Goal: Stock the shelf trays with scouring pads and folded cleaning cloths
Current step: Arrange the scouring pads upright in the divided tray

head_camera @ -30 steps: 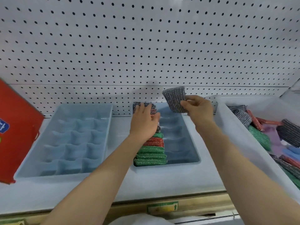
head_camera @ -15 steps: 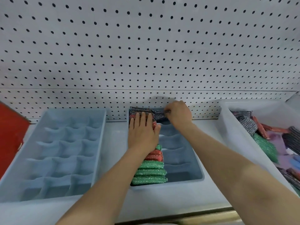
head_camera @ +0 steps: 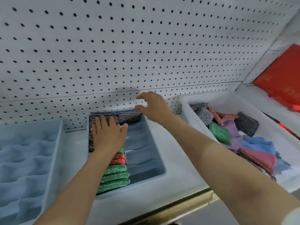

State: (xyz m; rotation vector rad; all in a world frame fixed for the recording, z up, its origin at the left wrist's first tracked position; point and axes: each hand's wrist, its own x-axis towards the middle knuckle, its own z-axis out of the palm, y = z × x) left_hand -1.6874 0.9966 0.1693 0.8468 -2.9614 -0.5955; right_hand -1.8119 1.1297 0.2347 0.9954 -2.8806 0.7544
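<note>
two hands over the tray (head_camera: 155,143): left hand (head_camera: 108,135) flat on scouring pads (head_camera: 115,176), right hand (head_camera: 154,106) loose, empty

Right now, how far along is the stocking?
Done: the middle tray has its left column packed with pads, and a dark pad lies in the back right slot. In hand: the left hand presses flat on the column; the right hand hovers empty above the tray. Left: the tray's other right slots, the whole left tray, and the pads and cloths in the bin.
</note>
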